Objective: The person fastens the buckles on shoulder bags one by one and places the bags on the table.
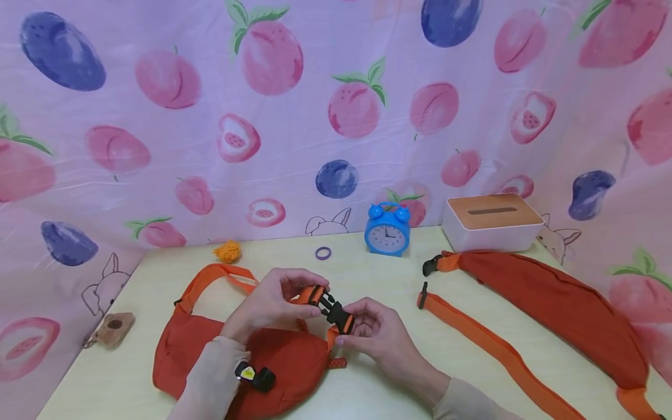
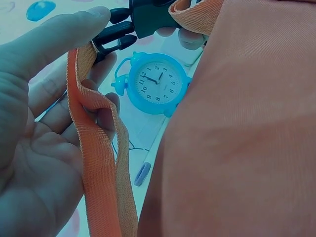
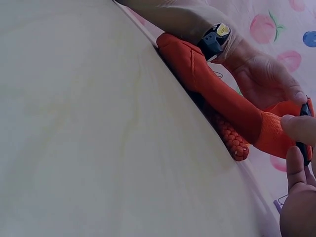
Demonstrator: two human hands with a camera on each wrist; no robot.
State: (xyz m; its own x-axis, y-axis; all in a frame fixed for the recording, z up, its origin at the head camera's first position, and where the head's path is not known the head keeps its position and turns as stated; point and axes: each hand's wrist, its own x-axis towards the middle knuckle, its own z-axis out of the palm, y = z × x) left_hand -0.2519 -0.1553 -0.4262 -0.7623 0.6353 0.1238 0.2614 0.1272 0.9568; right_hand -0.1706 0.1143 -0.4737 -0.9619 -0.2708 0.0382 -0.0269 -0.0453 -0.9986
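An orange-red waist bag (image 1: 294, 359) lies on the table in front of me, its orange strap (image 1: 202, 283) looping up behind it. My left hand (image 1: 273, 300) pinches the black pronged half of the strap buckle (image 2: 112, 34). Between the thumb and fingers of my right hand (image 1: 385, 335) is the socket half of the buckle (image 1: 341, 318). The prongs point at the socket's mouth, with most of their length still showing outside it. Orange webbing (image 2: 98, 148) hangs folded across the left palm in the left wrist view.
A second orange-red waist bag (image 1: 556, 309) lies at the right with its strap (image 1: 488, 341) unfastened. Along the back stand a blue alarm clock (image 1: 387, 233) and a tissue box (image 1: 490, 224). A purple ring (image 1: 323, 253), an orange ball (image 1: 228, 252) and a brown trinket (image 1: 114, 329) lie around.
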